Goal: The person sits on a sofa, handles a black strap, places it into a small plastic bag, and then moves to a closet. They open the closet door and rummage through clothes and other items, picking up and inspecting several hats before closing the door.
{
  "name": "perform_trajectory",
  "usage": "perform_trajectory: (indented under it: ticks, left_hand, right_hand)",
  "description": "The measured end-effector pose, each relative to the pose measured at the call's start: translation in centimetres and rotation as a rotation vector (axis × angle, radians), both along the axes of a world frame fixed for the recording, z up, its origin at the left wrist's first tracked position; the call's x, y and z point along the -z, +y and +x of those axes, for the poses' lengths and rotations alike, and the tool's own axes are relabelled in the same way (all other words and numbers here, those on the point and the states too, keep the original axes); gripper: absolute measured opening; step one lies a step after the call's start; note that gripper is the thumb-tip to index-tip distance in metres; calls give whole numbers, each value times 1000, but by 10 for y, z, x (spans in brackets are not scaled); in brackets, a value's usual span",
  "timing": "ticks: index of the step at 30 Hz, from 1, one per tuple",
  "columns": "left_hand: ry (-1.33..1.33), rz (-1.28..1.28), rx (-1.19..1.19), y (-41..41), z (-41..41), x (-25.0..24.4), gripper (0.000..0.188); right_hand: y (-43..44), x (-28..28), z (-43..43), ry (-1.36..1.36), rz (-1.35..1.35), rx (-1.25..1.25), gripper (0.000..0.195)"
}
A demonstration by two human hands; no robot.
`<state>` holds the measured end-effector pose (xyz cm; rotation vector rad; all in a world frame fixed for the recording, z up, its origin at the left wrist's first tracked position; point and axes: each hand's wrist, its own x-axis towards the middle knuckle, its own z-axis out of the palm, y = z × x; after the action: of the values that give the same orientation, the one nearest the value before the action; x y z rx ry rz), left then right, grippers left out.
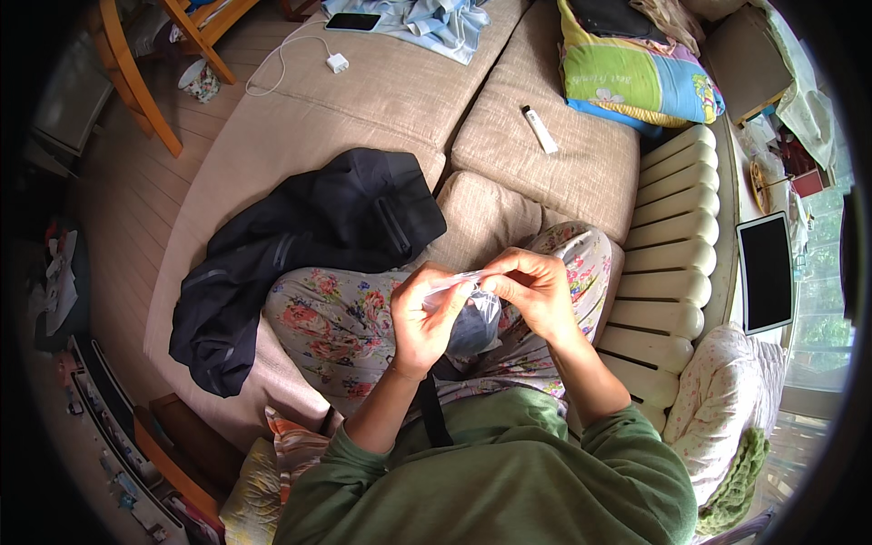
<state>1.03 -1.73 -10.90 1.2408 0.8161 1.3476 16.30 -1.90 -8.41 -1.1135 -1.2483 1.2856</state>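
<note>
Over my lap, my left hand (426,317) and my right hand (531,289) pinch the upper edge of a clear plastic bag (487,303) between thumbs and fingers. Inside or just behind the bag hangs something dark blue-grey (470,330); I cannot tell what it is. Both hands are close together, with the gathered plastic stretched between them. Floral trousers (334,313) cover my crossed legs under the hands. To the left, a black garment (320,218) with zips lies across my knee and the sofa.
The beige sofa (381,102) bears a white tube (540,129) with a black cap, a phone (353,22), a white charger (337,63) with its cable, blue cloth (436,27) and a colourful pillow (633,82). A ribbed radiator (671,259) stands at right, near a dark-screened tablet (766,272).
</note>
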Motion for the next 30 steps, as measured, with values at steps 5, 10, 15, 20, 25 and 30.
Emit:
perform_trajectory:
  ticks: [5, 10, 15, 20, 25, 30]
  left_hand:
    - [-30, -66, 0, -1, 0, 2, 2]
    - [-66, -80, -6, 1, -1, 2, 3]
    - [-192, -116, -14, 0, -10, 5, 6]
    - [-122, -100, -3, 1, -13, 5, 4]
    - [-123, -103, -1, 0, -10, 5, 5]
    - [-161, -94, -41, 2, -17, 1, 3]
  right_hand:
    - [0, 0, -1, -2, 14, -9, 7]
    - [-1, 3, -4, 41, -6, 8, 7]
    - [1, 3, -2, 122, -20, 17, 9]
    - [3, 3, -2, 111, -92, -86, 9]
    - [3, -5, -4, -43, -23, -49, 7]
    - [5, -1, -2, -113, 36, -15, 7]
